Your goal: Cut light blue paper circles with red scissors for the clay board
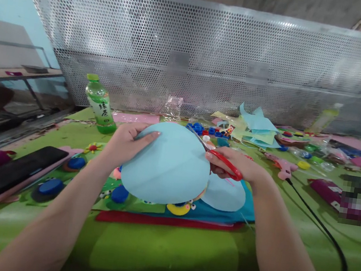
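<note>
A rounded light blue sheet (165, 165) is raised over the table, its upper left edge pinched by my left hand (130, 141), with the thumb on the front face. Red-handled scissors (225, 162) are in my right hand (231, 161), fingers wrapped round the handles. Their blades point up and left, close to the sheet's upper right edge. Under and beside the sheet lie another light blue piece (224, 194), a teal sheet (212, 215), a yellow moon shape (178, 208) and a blue cap (119, 194). The raised sheet hides part of these.
A green tea bottle (101, 108) stands at the back left. A black flat object (7, 177) lies at the left. Right of my hands are a pink glue gun (284, 167) with a black cable and a purple packet (328, 194). Behind rises a perforated metal panel (212, 58).
</note>
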Tool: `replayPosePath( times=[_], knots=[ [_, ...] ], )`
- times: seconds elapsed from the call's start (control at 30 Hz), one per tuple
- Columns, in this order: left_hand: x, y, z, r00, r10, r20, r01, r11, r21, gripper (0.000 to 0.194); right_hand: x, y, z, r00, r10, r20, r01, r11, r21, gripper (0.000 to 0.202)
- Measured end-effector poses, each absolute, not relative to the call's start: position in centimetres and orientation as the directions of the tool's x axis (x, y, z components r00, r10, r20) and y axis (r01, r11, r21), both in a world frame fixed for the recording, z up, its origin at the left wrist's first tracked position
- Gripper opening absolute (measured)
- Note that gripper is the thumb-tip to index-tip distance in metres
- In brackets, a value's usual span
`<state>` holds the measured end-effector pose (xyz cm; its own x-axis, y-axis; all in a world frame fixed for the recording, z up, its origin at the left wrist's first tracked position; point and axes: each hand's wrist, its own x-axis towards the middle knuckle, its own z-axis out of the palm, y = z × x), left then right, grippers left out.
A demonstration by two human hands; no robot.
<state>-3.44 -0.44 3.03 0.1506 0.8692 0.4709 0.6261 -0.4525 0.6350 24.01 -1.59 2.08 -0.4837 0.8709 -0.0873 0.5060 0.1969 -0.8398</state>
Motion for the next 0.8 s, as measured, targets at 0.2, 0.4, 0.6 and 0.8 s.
replayPosePath(
  times=[0.2, 0.4, 0.6, 0.8],
  knots=[
    [-3.37, -0.55, 3.14, 0.162, 0.880, 0.446, 0.605, -0.446, 0.660, 0.037, 24.05, -1.51, 2.01, -0.479, 0.873, -0.094, 0.502, 0.184, -0.845, 0.043],
    [-3.41, -0.50, 3.02, 0.155, 0.878, 0.453, 0.598, -0.449, 0.664, 0.035, 23.91, -1.63, 2.16, -0.477, 0.874, -0.090, 0.509, 0.191, -0.839, 0.042],
    [-3.47, -0.50, 3.08, 0.155, 0.877, 0.456, 0.622, -0.445, 0.645, 0.034, 23.83, -1.81, 2.58, -0.462, 0.881, -0.098, 0.541, 0.193, -0.818, 0.042],
    [-3.33, -0.74, 3.31, 0.160, 0.887, 0.432, 0.592, -0.437, 0.677, 0.036, 23.96, -1.98, 2.72, -0.478, 0.873, -0.100, 0.545, 0.205, -0.813, 0.043]
  ],
)
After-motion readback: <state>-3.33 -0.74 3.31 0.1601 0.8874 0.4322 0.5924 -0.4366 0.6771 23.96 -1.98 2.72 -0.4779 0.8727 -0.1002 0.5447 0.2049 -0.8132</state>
